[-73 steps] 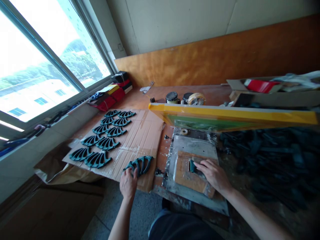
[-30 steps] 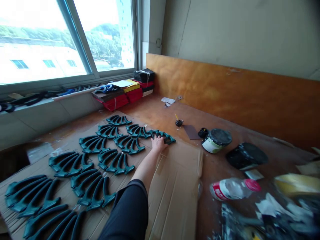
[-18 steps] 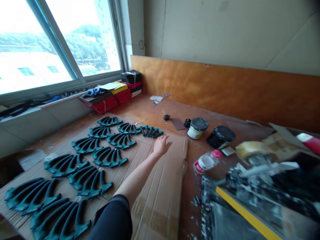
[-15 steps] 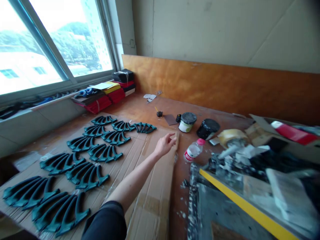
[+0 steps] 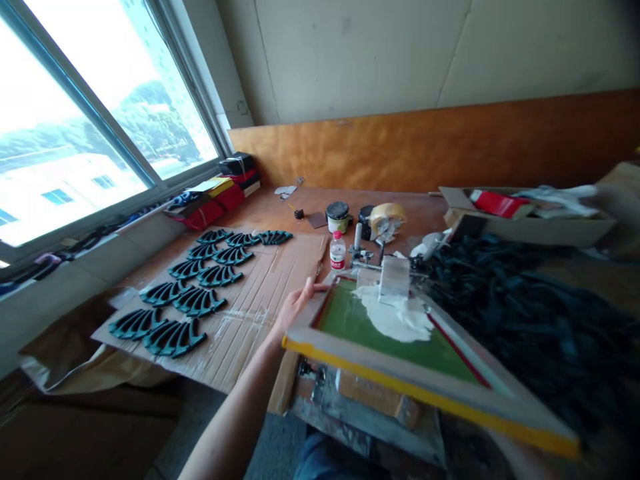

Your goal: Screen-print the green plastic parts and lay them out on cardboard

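Observation:
A screen printing frame [image 5: 430, 393] with yellow tape along its front edge sits tilted up in front of me. White paste [image 5: 395, 323] lies on its green mesh [image 5: 345, 320], and a flat squeegee-like block [image 5: 395, 279] stands in the paste. My left hand [image 5: 295, 305] grips the frame's left side, fingers partly behind it. Below the frame's right front edge, a blurred bit of my right hand or forearm [image 5: 517, 453] shows; its fingers are hidden. Dark green fan-shaped ribbed pieces [image 5: 200, 301] lie in rows on cardboard [image 5: 260, 293] to the left.
Beyond the frame stand a pink-capped bottle [image 5: 337, 252], a paint tub [image 5: 338, 219] and a tape roll [image 5: 389, 219]. A heap of dark strips [image 5: 525, 313] fills the right side, with an open carton [image 5: 545, 227] behind. A metal clamp [image 5: 361, 253] is at the frame's back.
My left hand has moved from above the cardboard to the frame's left side. The frame, earlier raised at the right, now lies lower before me. The view has turned right.

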{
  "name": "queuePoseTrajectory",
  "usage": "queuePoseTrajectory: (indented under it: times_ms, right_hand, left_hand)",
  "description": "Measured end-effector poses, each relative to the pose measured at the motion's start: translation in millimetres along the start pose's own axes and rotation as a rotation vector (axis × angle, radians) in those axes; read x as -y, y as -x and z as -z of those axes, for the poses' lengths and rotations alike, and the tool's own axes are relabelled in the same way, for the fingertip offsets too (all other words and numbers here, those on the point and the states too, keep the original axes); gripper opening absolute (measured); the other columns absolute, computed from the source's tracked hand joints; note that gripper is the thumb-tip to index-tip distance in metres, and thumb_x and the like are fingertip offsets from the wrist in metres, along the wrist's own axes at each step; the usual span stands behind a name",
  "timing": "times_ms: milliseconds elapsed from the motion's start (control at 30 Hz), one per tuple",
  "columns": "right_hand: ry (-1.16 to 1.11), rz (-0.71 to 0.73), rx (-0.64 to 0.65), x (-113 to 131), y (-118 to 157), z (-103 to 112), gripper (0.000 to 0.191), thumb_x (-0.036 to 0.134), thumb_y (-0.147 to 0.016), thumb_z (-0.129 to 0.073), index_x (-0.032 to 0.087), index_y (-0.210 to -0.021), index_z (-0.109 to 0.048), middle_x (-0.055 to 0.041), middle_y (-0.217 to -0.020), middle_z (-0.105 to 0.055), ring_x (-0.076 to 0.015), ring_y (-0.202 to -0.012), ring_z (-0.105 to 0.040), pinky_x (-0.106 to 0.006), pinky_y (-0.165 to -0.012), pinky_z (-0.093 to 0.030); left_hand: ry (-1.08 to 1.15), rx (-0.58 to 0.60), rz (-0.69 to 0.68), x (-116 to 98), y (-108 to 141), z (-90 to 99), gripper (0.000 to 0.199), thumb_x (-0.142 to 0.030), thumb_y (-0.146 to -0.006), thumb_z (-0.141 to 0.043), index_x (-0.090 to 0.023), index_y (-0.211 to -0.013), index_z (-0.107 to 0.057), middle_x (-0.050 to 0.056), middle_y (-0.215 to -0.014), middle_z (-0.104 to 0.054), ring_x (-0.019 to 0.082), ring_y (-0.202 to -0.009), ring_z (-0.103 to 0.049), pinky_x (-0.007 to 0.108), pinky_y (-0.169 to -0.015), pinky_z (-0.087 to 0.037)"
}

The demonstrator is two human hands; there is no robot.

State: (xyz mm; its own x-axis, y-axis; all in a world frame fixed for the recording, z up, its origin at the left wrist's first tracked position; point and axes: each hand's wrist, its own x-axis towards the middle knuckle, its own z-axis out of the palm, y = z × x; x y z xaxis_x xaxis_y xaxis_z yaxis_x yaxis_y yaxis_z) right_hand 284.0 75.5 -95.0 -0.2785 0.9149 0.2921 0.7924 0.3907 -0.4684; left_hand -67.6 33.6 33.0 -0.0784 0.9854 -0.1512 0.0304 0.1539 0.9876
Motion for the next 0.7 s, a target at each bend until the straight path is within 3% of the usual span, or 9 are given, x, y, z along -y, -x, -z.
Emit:
queuePoseTrajectory:
  times_ms: [67,133,233,300,400,467,533,700]
  right_hand:
    - [-0.015,-0.041,-0.048,-21.7,-12.5,15.5,0.049,0.045,-0.091,-0.033,0.019,-0.084,-0.074,-0.0103,-0.082,-0.070,-0.0217,-0.070,-0.066,-0.035,-0.064,-0.056]
    - [-0.068,-0.034,-0.086,-25.3,-25.9,21.5,0.045,0.048,-0.090,-0.040,0.017,-0.097,-0.071,-0.0123,-0.094,-0.069,-0.0221,-0.075,-0.067,-0.033,-0.065,-0.057]
    - [-0.071,0.113,-0.104,5.8,-45.4,15.2,0.047,0.048,-0.087,-0.052,0.017,-0.121,-0.058,-0.0138,-0.116,-0.060,-0.0236,-0.096,-0.063,-0.033,-0.082,-0.054]
    - [0.038,0.218,-0.053,36.8,-55.7,6.1,0.044,0.041,-0.084,-0.060,0.019,-0.122,-0.055,-0.0124,-0.117,-0.058,-0.0251,-0.106,-0.058,-0.036,-0.090,-0.049]
    - [0.210,0.224,0.158,71.0,-59.9,-7.9,0.021,0.026,-0.081,-0.063,0.020,-0.100,-0.060,-0.0071,-0.095,-0.063,-0.0221,-0.092,-0.060,-0.031,-0.079,-0.049]
    - [0.267,0.201,0.274,80.4,-51.2,-15.2,0.006,0.018,-0.081,-0.059,0.020,-0.087,-0.059,-0.0050,-0.084,-0.063,-0.0195,-0.082,-0.060,-0.028,-0.071,-0.047]
    - [0.268,0.247,0.309,81.6,-33.8,-18.9,0.011,0.010,-0.081,-0.052,0.019,-0.080,-0.058,-0.0052,-0.081,-0.063,-0.0191,-0.081,-0.058,-0.027,-0.071,-0.045]
    - [0.091,0.569,0.402,72.1,5.6,-3.2,0.025,0.001,-0.076,-0.042,0.017,-0.081,-0.060,-0.0069,-0.084,-0.063,-0.0198,-0.084,-0.055,-0.030,-0.075,-0.042]
  left_hand:
    - [-0.096,0.011,0.094,32.1,16.6,2.3,0.063,-0.062,-0.083,-0.047,-0.013,-0.116,-0.067,0.007,-0.098,-0.072,0.020,-0.084,-0.064,0.026,-0.073,-0.049]
    - [-0.205,-0.012,0.144,70.3,27.1,2.8,0.060,-0.053,-0.082,-0.052,-0.016,-0.129,-0.058,0.005,-0.095,-0.072,0.019,-0.081,-0.064,0.025,-0.070,-0.048]
    - [-0.417,-0.041,0.169,120.9,29.4,0.7,0.065,-0.044,-0.085,-0.049,-0.020,-0.145,-0.038,0.001,-0.078,-0.069,0.017,-0.069,-0.062,0.025,-0.062,-0.046]
    - [-0.565,-0.044,0.168,141.1,25.7,-0.8,0.063,-0.041,-0.087,-0.046,-0.023,-0.146,-0.035,0.000,-0.074,-0.068,0.017,-0.069,-0.062,0.024,-0.062,-0.044]
    - [-0.672,-0.022,0.164,151.0,20.0,-0.9,0.059,-0.040,-0.088,-0.044,-0.026,-0.145,-0.036,0.001,-0.077,-0.069,0.018,-0.072,-0.063,0.024,-0.062,-0.043]
    - [-0.701,-0.005,0.165,150.1,18.2,0.3,0.057,-0.039,-0.088,-0.044,-0.026,-0.144,-0.038,0.001,-0.078,-0.069,0.018,-0.072,-0.064,0.023,-0.062,-0.042]
    - [-0.718,0.011,0.171,147.9,18.1,1.5,0.056,-0.038,-0.089,-0.044,-0.026,-0.143,-0.040,0.002,-0.078,-0.069,0.018,-0.072,-0.064,0.022,-0.062,-0.041]
    - [-0.663,0.021,0.176,148.0,20.7,1.7,0.054,-0.039,-0.089,-0.044,-0.023,-0.140,-0.043,0.003,-0.089,-0.072,0.018,-0.080,-0.066,0.022,-0.070,-0.043]
